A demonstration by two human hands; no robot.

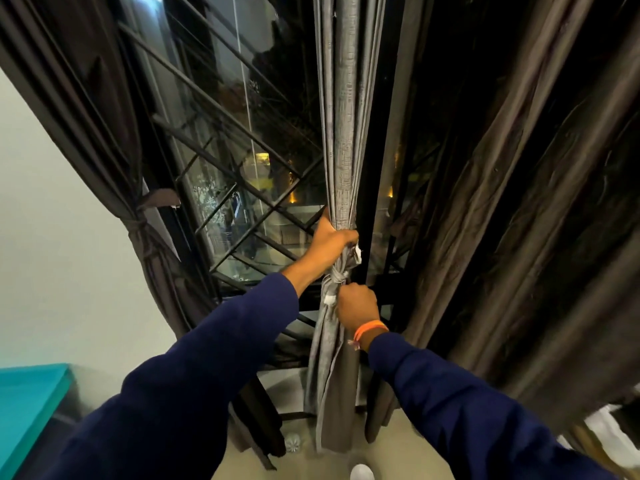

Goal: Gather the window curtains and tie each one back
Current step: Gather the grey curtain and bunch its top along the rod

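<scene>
Three curtains hang at the window: a grey curtain (341,133) at centre, knotted; a tied brown curtain (104,133) left; a loose brown curtain (519,202) right. Left hand (329,242) grips the grey bundle above the knot (337,275); right hand (356,304) clamps it below.

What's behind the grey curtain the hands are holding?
Behind the grey curtain stands the window with its criss-cross metal grille; outside it is dark with a few lights. The left hand grips the bundle. What is straight behind the cloth is covered.
</scene>
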